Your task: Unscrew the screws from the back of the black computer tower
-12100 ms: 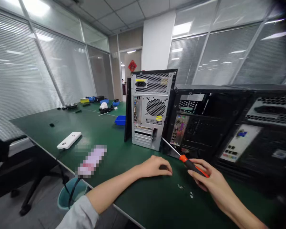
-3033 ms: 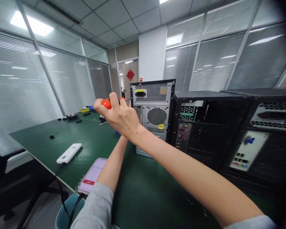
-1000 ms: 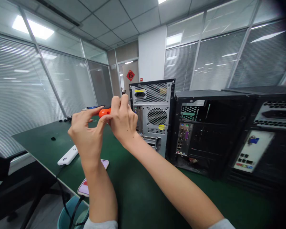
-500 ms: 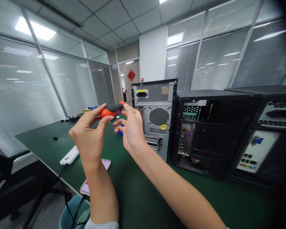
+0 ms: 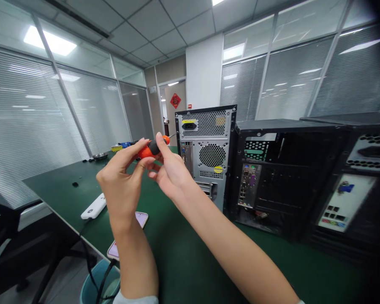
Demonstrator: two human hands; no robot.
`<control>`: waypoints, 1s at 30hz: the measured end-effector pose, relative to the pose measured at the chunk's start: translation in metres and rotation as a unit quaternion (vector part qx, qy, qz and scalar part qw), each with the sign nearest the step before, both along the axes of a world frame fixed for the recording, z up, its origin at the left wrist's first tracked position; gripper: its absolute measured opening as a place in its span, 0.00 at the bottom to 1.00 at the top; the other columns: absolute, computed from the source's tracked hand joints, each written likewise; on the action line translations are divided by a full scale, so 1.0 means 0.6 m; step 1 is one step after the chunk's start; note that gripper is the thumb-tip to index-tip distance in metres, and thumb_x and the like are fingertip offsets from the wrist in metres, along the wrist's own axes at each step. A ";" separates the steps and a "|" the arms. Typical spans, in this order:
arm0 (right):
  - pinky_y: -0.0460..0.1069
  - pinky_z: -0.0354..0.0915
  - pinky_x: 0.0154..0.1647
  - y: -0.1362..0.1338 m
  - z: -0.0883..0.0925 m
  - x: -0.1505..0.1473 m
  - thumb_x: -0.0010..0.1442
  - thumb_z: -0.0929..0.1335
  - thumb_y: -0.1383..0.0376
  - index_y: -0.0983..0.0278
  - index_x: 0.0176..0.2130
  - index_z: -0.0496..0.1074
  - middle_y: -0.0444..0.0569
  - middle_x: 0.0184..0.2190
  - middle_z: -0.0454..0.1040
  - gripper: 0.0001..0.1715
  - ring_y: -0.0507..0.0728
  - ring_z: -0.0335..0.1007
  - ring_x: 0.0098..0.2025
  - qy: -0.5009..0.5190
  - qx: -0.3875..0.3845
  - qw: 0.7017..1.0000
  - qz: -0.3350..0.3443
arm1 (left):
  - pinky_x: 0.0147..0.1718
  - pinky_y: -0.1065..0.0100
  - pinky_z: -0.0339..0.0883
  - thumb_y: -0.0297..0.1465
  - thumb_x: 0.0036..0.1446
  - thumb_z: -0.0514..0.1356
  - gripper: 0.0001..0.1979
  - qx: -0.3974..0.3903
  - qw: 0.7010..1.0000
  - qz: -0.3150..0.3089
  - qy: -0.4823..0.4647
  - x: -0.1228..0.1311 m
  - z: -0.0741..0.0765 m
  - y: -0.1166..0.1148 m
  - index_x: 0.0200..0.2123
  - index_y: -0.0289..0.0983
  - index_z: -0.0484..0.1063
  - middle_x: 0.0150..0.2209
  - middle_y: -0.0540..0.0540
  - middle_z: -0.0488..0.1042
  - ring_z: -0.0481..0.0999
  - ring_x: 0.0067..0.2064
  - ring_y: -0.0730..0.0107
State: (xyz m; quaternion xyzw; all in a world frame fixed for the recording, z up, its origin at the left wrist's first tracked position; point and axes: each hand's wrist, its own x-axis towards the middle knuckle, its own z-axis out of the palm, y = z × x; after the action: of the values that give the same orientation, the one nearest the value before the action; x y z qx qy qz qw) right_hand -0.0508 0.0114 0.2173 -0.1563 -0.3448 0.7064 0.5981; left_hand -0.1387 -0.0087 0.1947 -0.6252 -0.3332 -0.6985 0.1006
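Left hand: thumb and fingers pinch the butt of an orange-and-black screwdriver, handle at its fingertips. Right hand: grips the handle's forward part, thumb on the near side, other fingers loosely curled below. Shaft extends past both hands toward the computer case; contact cannot be told. Phone below left hand.

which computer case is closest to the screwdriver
The leftmost case, with the silver back and round yellow sticker: the screwdriver points toward its left edge. The middle case and right case stand farther right.
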 end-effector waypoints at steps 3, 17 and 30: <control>0.45 0.51 0.18 0.001 0.001 0.003 0.44 0.74 0.53 0.64 0.26 0.69 0.39 0.20 0.67 0.19 0.46 0.60 0.20 0.007 -0.001 1.000 0.005 | 0.48 0.63 0.72 0.29 0.53 0.63 0.15 0.005 1.000 -0.009 0.008 0.002 0.001 0.000 0.46 0.44 0.74 0.45 0.50 0.77 0.76 0.45 0.69; 0.45 0.54 0.22 0.005 0.013 0.020 0.55 0.69 0.62 0.66 0.26 0.70 0.41 0.21 0.69 0.11 0.47 0.62 0.22 0.031 -0.017 0.997 0.064 | 0.52 0.64 0.70 0.26 0.56 0.60 0.15 0.012 0.999 -0.007 0.030 0.010 0.004 -0.004 0.47 0.42 0.73 0.50 0.49 0.74 0.74 0.51 0.67; 0.44 0.60 0.24 0.005 0.011 0.027 0.60 0.66 0.64 0.66 0.27 0.70 0.42 0.21 0.69 0.11 0.48 0.63 0.23 0.047 -0.014 0.995 0.083 | 0.53 0.65 0.69 0.23 0.56 0.59 0.20 0.018 0.999 -0.013 0.043 0.012 0.003 -0.002 0.51 0.45 0.69 0.52 0.52 0.72 0.72 0.53 0.68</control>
State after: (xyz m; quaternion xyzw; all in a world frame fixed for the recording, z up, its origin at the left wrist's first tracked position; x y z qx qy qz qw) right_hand -0.0346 0.0144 0.2241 -0.1019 -0.3183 0.7648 0.5509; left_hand -0.1316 -0.0100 0.1967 -0.6572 -0.3080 -0.6779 0.1169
